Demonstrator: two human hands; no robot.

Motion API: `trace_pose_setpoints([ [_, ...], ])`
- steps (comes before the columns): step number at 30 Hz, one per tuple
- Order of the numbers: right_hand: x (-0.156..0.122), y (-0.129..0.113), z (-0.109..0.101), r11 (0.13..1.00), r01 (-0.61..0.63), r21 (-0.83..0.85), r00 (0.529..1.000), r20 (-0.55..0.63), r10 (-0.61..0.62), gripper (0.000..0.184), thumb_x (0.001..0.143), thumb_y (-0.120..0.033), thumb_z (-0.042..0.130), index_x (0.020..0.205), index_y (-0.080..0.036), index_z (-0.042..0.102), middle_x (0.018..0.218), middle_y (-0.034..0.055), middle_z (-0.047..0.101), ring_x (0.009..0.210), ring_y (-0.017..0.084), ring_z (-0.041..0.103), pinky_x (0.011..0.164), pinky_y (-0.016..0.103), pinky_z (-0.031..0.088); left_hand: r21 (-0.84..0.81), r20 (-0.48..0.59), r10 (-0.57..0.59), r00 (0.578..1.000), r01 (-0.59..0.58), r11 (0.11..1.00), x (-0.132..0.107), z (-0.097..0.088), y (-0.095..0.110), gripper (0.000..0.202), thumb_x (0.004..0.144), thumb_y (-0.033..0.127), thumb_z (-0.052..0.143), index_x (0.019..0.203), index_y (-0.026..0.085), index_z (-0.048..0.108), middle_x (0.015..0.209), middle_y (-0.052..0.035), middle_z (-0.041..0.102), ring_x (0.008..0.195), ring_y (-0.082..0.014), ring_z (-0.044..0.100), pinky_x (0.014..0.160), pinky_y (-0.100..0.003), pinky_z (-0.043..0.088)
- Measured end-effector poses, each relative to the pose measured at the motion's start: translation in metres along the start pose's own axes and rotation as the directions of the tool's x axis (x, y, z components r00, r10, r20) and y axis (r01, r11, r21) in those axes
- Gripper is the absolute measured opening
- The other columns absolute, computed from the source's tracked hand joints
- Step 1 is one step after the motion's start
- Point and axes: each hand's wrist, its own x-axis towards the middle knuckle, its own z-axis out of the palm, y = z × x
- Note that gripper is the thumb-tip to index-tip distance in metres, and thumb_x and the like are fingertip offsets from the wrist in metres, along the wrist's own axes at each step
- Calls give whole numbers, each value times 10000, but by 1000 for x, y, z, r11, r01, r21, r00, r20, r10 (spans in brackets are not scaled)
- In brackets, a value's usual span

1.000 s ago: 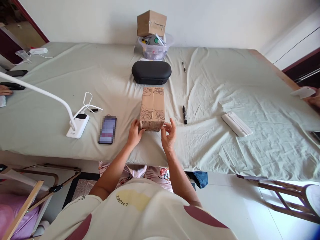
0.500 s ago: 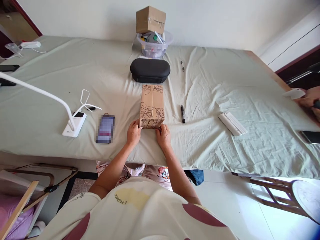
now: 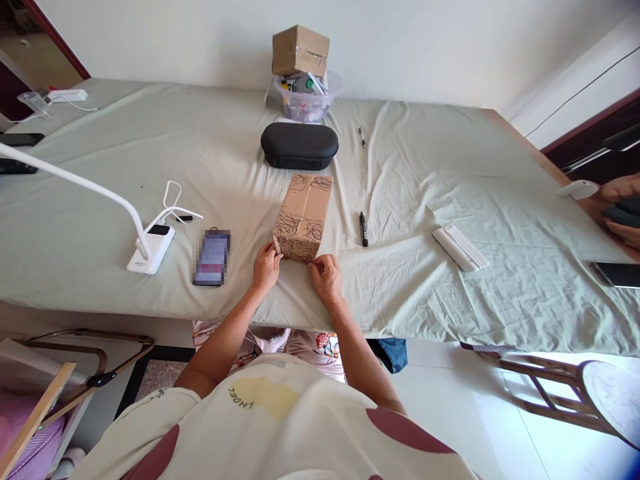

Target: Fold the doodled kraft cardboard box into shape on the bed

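Note:
A brown cardboard box (image 3: 304, 210) with black scribbles on its top and near side lies on the cloth in front of me, turned slightly askew. My left hand (image 3: 267, 267) is closed on its near left corner, thumb against the near side. At the near right corner, my right hand (image 3: 327, 277) pinches the lower edge with thumb and fingers. The fingertips under and behind the corners are partly hidden. To the right of the box lies a black marker (image 3: 364, 229), apart from both hands.
A black zip case (image 3: 299, 145) sits just beyond the box, with a plastic basket (image 3: 307, 105) behind it. On the left are a phone (image 3: 212, 257) and a white lamp on its base (image 3: 151, 250). Rightward lies a white device (image 3: 460, 248); another person's hand (image 3: 623, 212) shows at the edge.
The box has turned, its near end shifting left and its far end right. Both hands have stayed on its near corners. The view has tilted up slightly.

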Motion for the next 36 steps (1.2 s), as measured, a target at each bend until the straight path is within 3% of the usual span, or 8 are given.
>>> trace_pose_setpoints([
  [3,-3,-4,0,997,43,-60,997,67,-39,71,929,-237,626,861,-221,639,896,59,676,815,206,603,779,333,495,-6,-47,-24,999,24,1000,-3,2,3,381,1004,186,517,1362,154,645,1377,-194,718,1361,-312,652,1195,-493,519],
  [8,-2,-9,-1,986,115,-120,984,148,-96,107,977,-238,627,950,-218,728,976,80,726,916,226,632,875,354,490,-19,-170,-65,983,63,998,-9,-5,7,651,1009,210,468,1630,58,342,1630,-268,509,1539,-324,506,1300,-505,395],
  [11,0,-10,-2,983,129,-133,981,162,-107,151,1001,-252,604,967,-215,746,983,86,737,926,234,651,883,361,492,7,-288,-33,957,37,999,-11,-18,21,615,1067,317,403,1630,73,354,1664,-270,461,1611,-323,400,1339,-526,311],
  [14,0,-10,-3,982,134,-133,981,161,-112,179,1014,-270,587,973,-212,751,977,92,737,939,243,660,890,369,495,141,-409,177,895,-130,982,-8,-29,46,608,1088,478,425,1559,100,494,1659,-277,463,1621,-353,375,1338,-555,274],
  [18,0,-9,-2,983,134,-125,983,143,-116,198,1019,-277,572,964,-202,747,953,97,733,902,240,650,859,366,492,258,-301,363,882,-291,921,3,-26,78,571,1068,535,495,1511,191,602,1676,-237,468,1643,-390,323,1335,-611,196],
  [22,0,-8,0,984,144,-104,985,109,-133,184,1008,-260,572,962,-198,739,929,87,732,843,216,628,816,347,488,224,-177,356,917,-315,922,12,-12,85,500,1035,516,578,1438,238,675,1609,-195,568,1613,-411,375,1332,-642,154],
  [29,-1,-8,-1,992,124,19,990,-67,-123,180,1020,-252,546,1017,-199,718,948,69,748,839,191,681,803,337,564,164,-215,367,905,-337,927,18,-7,77,480,996,561,638,1333,225,698,1540,-188,607,1612,-401,372,1340,-640,165],
  [36,-2,-28,-12,991,113,72,929,-362,-80,323,1068,-297,502,1354,-228,633,1306,141,718,1240,258,687,981,461,625,179,-236,459,857,-426,887,22,-10,70,440,1023,491,603,1363,217,651,1529,-192,587,1635,-374,322,1332,-628,206],
])
